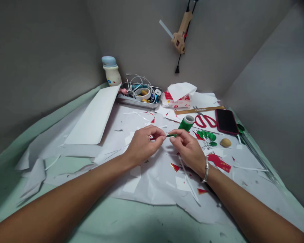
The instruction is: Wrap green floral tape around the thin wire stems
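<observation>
My left hand [144,143] is closed in a pinch above the paper-covered table, on one end of a thin dark-green stem-like piece [170,135]. The fingertips of my right hand [188,146] pinch the same piece from the other side, so it spans the small gap between the hands. A bit of dark red shows inside the curl of my left fingers; what it belongs to is hidden. Just behind my right hand stands a spool of green thread [185,124]. Several green leaf-shaped pieces [207,135] on thin stems lie to its right.
Red-handled scissors [205,120], a phone [226,121], a wooden ruler [200,110] and a brown round object [225,142] lie at the right. Behind are a tissue pack [177,101] and a metal tray [139,102]. A glue gun [181,33] hangs above. Paper scraps [220,163] litter the surface.
</observation>
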Motion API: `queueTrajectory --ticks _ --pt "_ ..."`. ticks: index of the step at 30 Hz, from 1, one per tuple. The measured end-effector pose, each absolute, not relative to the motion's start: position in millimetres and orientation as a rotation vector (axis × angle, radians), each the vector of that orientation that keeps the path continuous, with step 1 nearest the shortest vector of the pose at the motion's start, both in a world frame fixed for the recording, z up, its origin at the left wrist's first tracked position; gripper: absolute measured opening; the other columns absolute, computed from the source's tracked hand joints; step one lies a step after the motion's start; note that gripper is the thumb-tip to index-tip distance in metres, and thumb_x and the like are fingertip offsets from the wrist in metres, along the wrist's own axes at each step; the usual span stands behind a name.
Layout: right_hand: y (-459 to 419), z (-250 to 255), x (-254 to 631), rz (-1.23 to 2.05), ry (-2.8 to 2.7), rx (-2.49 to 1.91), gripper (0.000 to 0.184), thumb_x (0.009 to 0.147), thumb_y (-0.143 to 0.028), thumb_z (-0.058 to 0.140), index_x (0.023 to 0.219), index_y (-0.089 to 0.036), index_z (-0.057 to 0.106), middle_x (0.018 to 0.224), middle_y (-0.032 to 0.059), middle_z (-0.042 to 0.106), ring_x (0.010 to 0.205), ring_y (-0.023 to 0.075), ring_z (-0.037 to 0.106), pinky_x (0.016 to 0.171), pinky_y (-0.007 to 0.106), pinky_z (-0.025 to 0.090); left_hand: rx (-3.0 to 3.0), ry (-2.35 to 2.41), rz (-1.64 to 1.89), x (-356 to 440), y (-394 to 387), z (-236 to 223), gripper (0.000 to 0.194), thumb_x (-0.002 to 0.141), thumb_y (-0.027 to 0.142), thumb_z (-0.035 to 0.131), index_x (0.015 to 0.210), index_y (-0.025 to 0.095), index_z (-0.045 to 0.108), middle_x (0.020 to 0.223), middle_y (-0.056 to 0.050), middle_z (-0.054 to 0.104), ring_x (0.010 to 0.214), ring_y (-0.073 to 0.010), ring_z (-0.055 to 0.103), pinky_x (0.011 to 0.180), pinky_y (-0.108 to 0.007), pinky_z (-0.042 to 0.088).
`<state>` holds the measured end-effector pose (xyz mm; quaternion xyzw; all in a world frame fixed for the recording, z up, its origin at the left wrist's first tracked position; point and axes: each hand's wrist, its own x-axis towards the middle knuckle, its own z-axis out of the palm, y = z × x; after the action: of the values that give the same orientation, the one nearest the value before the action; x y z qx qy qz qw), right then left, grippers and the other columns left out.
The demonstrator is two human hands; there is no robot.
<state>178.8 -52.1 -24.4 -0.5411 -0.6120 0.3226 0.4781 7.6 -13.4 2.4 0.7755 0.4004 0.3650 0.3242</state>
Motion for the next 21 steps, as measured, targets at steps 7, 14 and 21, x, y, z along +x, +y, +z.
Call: queueTrajectory --ticks 7,14,21 --pt "-52.0 -30.5 179.4 0.689 -1.632 -1.363 0.015 0.087 -0.032 0.053 0.087 -0.020 0.060 0.057 -0.0064 0.044 0.051 0.0085 0.039 0.050 0.021 0.033 1.938 1.093 0.924 8.3 -13.4 3.8 0.011 0.080 0.023 0.055 0.079 0.019 0.065 0.081 -0.001 0.067 0.078 -0.0140 0.060 0.068 -0.025 0.047" --pt "-54.8 -29.5 180.2 0.246 -2.041 -1.194 0.013 0.088 -0.024 0.053 0.086 -0.020 0.065 0.070 0.0002 0.061 0.067 0.0130 0.051 0.067 0.025 0.040 2.386 1.145 0.902 4.7 -5.9 -4.7 0.013 0.081 0.020 0.051 0.077 0.018 0.063 0.078 -0.001 0.065 0.074 -0.0155 0.057 0.085 -0.036 0.041" --pt "-48.1 -23.5 189.6 0.190 -1.942 -1.207 0.015 0.089 -0.025 0.052 0.085 -0.020 0.066 0.075 0.0035 0.062 0.072 0.0157 0.052 0.070 0.029 0.042 2.696 0.842 0.719 3.6 -4.6 -9.4 0.015 0.084 0.020 0.049 0.083 0.019 0.064 0.081 -0.002 0.065 0.081 -0.0170 0.058 0.093 -0.040 0.036"
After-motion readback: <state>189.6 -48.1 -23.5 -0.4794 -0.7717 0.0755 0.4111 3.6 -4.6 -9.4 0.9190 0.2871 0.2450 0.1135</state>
